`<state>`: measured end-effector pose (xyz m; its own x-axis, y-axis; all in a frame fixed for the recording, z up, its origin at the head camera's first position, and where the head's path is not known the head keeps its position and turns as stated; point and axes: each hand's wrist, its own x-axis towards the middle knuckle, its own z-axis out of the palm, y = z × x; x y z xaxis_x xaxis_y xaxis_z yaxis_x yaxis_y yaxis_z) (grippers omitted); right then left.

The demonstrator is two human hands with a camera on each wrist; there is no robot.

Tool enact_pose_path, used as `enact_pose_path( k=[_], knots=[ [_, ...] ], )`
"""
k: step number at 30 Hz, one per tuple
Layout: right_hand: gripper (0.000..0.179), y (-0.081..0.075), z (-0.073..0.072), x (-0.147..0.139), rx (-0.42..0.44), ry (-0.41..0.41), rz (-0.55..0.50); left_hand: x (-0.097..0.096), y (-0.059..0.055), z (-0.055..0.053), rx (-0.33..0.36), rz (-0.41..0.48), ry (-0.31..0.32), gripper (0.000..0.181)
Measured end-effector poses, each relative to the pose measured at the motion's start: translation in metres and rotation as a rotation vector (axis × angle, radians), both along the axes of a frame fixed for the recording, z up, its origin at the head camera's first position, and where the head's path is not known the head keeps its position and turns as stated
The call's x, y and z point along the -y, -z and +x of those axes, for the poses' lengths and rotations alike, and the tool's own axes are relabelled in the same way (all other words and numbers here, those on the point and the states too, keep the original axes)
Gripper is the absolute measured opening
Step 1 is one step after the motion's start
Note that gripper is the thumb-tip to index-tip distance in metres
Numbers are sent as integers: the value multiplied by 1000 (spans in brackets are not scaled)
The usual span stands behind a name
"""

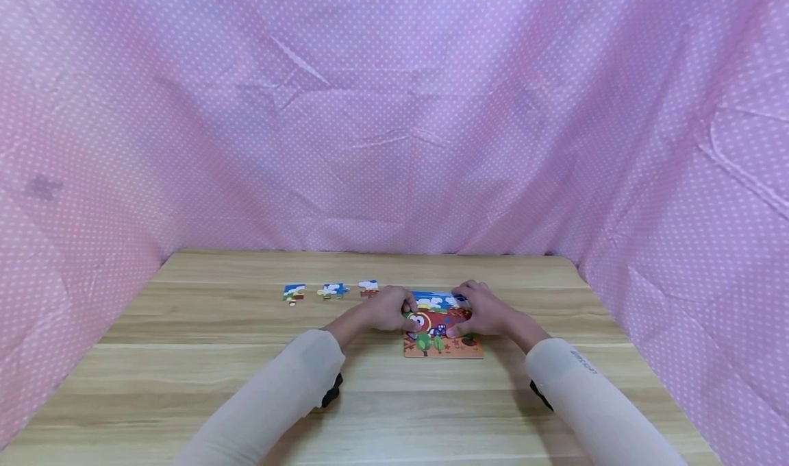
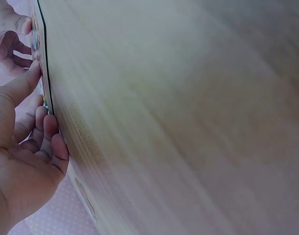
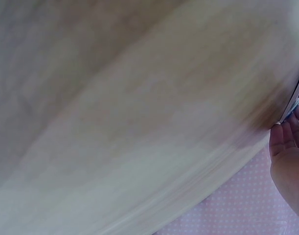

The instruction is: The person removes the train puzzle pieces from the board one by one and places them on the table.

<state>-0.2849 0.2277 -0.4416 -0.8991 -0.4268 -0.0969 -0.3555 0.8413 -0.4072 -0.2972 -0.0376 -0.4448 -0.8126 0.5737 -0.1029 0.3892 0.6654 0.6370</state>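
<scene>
Pink dotted cloth (image 1: 394,123), perhaps stained, hangs behind a wood-grained table (image 1: 209,301).

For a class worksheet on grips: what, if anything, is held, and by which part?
The puzzle, by its left edge in the left hand and its right edge in the right hand; near corners uncovered.

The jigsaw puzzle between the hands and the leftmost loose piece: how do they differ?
Size: the jigsaw puzzle is much larger than the leftmost loose piece. Outline: the puzzle's near edge is straight, while the piece has a knob there. State: the left hand and right hand touch the puzzle, but neither touches the piece.

Both lie on the wooden table and show colourful printing.
</scene>
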Motion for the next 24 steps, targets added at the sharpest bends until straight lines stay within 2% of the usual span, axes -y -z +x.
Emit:
enact_pose_path(
  k=[11, 17, 24],
  knots=[
    [101, -1, 1, 0, -9, -17, -13, -1, 0, 0, 13, 9, -14, 23],
    [91, 0, 4, 1, -18, -40, -40, 0, 2, 1, -7, 3, -10, 23],
    [74, -3, 10, 3, -72, -85, -10, 1, 0, 2, -15, -3, -8, 23]
  ],
)
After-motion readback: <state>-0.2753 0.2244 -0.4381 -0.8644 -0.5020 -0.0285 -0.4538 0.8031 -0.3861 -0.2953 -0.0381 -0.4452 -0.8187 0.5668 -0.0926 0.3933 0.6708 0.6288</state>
